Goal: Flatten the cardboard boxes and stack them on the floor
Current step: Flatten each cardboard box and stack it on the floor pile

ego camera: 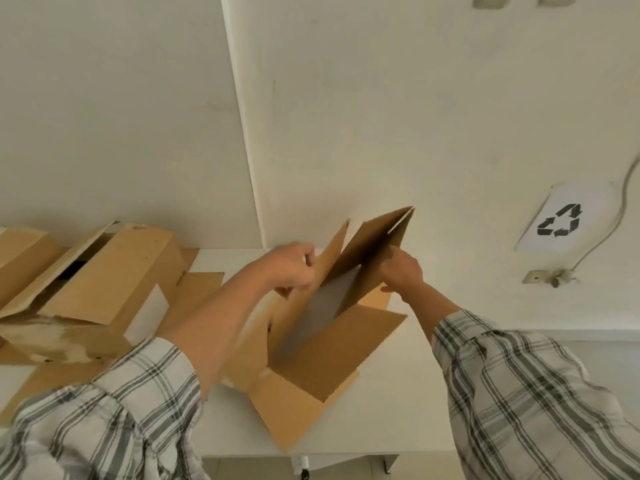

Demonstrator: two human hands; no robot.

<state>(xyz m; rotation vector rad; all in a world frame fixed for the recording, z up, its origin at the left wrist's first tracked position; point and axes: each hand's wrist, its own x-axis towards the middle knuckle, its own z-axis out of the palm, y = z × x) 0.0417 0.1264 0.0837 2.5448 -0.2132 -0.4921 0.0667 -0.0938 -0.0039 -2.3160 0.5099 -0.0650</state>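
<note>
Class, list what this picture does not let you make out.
- Head view: boxes on the left, cut off by the edge; count unknown.
- Head view: left hand, fingertips blurred and behind the box flap.
- Head view: most of the floor, hidden by the table.

Brown cardboard box; grey-white plaid sleeves; white table.

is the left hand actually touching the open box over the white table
Touching. In the head view the left hand grips a raised flap of the cardboard box, fingers curled over its edge.
</note>
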